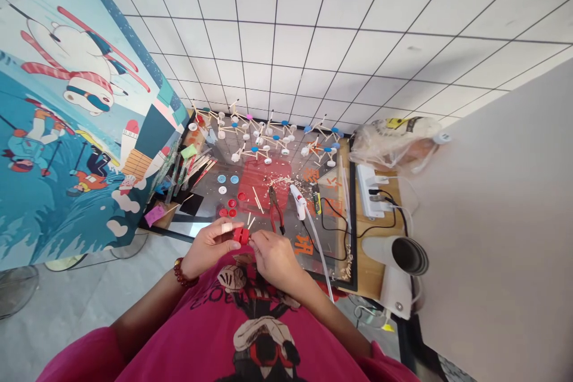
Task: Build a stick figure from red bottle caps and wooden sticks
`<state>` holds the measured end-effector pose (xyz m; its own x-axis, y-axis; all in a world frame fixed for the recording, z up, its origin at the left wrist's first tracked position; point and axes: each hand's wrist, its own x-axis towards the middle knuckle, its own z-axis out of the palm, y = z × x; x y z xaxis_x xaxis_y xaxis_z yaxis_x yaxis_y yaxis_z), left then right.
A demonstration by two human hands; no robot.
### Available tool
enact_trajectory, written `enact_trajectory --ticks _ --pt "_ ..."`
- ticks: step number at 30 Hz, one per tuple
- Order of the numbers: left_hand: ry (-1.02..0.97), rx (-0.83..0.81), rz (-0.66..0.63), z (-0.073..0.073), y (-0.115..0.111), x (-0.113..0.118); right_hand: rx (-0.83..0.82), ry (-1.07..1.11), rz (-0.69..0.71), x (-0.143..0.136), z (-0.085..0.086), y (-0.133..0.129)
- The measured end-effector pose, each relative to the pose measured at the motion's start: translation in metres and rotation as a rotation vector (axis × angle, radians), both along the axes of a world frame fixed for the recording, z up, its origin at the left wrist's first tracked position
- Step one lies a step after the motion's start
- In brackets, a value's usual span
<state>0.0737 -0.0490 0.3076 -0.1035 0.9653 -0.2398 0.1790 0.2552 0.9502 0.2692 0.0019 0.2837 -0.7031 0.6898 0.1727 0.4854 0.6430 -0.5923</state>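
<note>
My left hand, with a light wrap on one finger, grips a red plastic piece that looks like bottle caps held together, close in front of my shirt. My right hand is closed in a pinch at the right side of that piece; what lies between its fingertips is too small to tell. Just beyond my hands are several loose red caps, two blue caps, a white cap and thin wooden sticks. Red-handled pliers lie nearby, beside a white glue gun.
Several small stick frames with cap wheels stand along the back. A yellow-black utility knife lies right of the glue gun. Further right are a power strip, cables and paper cups. Stick bundles lie left.
</note>
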Motion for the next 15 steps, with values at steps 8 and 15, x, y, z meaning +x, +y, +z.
enact_trajectory --ticks 8,15 --pt "0.174 0.114 -0.145 0.004 -0.008 0.004 -0.103 0.134 0.037 0.005 -0.014 -0.011" --pt "0.224 0.214 -0.217 0.004 -0.015 0.005 -0.481 0.268 0.034 0.005 -0.025 -0.022"
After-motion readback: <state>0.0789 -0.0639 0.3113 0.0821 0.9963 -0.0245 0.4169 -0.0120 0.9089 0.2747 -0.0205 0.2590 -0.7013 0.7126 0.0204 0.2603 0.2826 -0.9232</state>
